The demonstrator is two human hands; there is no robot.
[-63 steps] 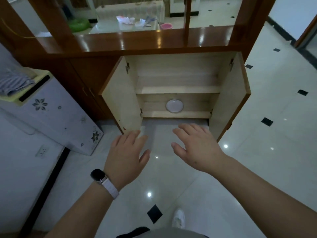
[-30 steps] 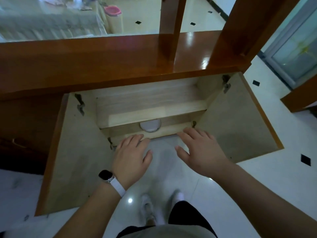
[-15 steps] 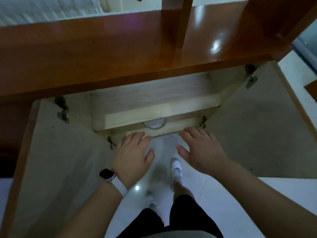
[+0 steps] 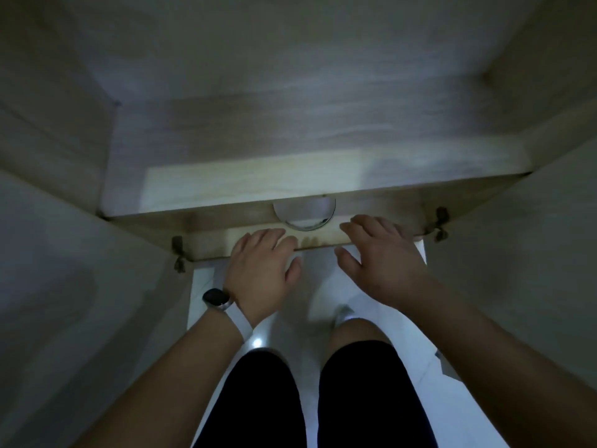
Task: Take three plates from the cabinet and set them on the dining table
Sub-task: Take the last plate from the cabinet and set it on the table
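White plates (image 4: 303,215) lie on the bottom shelf of the open cabinet (image 4: 290,185), half hidden under the middle shelf; how many are stacked I cannot tell. My left hand (image 4: 263,273), with a watch on its wrist, hovers open at the cabinet's front edge, just left of and below the plates. My right hand (image 4: 379,257) is open too, its fingers spread just right of the plates. Neither hand touches the plates. The dining table is out of view.
The cabinet's left door (image 4: 80,302) and right door (image 4: 517,253) stand open on either side of my arms. The middle shelf (image 4: 258,185) overhangs the plates. My legs and the glossy white floor (image 4: 258,337) are below.
My head has dropped low and close into the cabinet, so the wooden countertop is out of view. Both hands have reached forward to the bottom shelf's front edge, on either side of the plates.
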